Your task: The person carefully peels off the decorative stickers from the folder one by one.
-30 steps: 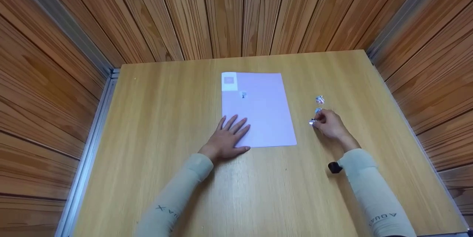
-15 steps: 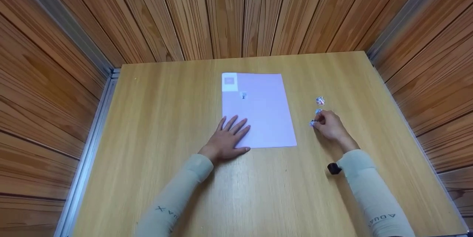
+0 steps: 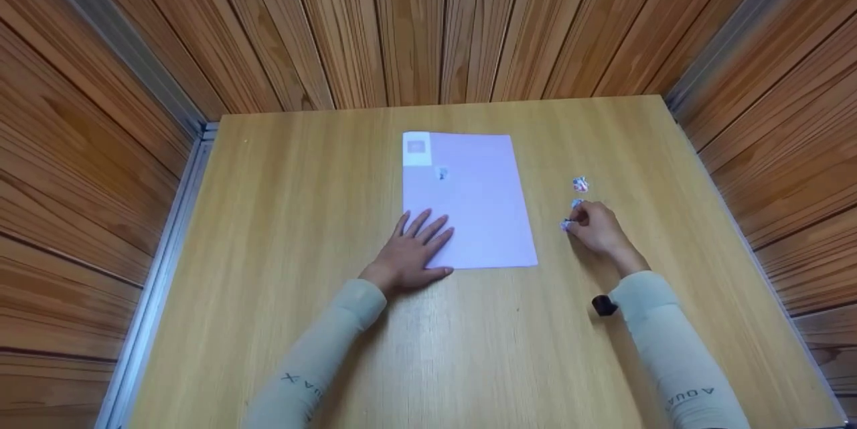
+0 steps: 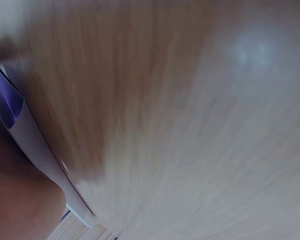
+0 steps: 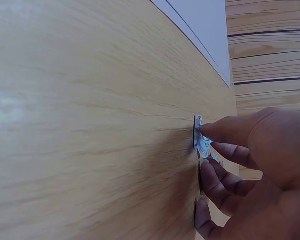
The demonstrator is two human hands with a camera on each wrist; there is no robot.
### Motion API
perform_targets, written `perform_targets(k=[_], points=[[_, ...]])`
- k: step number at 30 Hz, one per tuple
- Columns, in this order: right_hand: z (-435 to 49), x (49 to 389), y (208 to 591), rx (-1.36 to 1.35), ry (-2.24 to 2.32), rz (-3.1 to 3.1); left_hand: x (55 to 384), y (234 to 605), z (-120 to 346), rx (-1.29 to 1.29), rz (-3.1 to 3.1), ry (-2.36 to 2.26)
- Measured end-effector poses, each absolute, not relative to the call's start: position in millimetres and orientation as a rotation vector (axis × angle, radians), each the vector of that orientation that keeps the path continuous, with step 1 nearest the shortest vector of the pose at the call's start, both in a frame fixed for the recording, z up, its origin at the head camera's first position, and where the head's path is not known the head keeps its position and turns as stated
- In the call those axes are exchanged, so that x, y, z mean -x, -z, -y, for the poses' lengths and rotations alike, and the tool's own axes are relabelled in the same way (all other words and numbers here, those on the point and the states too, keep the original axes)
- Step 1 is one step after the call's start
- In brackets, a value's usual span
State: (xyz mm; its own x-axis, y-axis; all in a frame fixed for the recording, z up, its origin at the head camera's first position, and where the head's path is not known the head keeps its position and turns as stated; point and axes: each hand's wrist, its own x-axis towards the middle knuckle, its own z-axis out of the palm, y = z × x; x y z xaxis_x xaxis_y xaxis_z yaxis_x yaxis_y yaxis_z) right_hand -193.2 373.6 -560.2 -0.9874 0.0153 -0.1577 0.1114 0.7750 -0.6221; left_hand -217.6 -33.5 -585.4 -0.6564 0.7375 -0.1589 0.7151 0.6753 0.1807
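Note:
My left hand [image 3: 410, 256] rests with spread fingers on the lower left corner of a lilac paper sheet [image 3: 482, 215]. In the left wrist view the sheet's edge [image 4: 37, 142] bows up off the table beside the hand. At the right, my right hand [image 3: 602, 228] pinches a small, shiny cut-out sticker [image 3: 566, 225] between thumb and finger. The right wrist view shows this sticker [image 5: 198, 132] tilted up on edge, thumb on its face. A second sticker [image 3: 576, 203] sits by the fingertips, partly covered. Another printed sticker [image 3: 580, 184] lies farther back.
The sheet bears a white patch [image 3: 416, 158] in its far left corner and a small picture [image 3: 442, 173] beside it. A wooden table [image 3: 301, 181] lies beneath, walled by wood panels [image 3: 402, 27]. A black wrist device [image 3: 604, 306] sticks out from the right sleeve.
Both hands keep their places. The sticker in my right hand has turned slightly, its bright glare gone, and the whole head view has shifted a little.

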Motion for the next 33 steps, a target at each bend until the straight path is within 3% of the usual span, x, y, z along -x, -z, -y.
perform_targets(k=[33], points=[[-373.5, 190.6, 552.9, -0.126, 1.067, -2.799, 215.1, 582.1, 35.0, -1.187, -2.673, -0.169]])
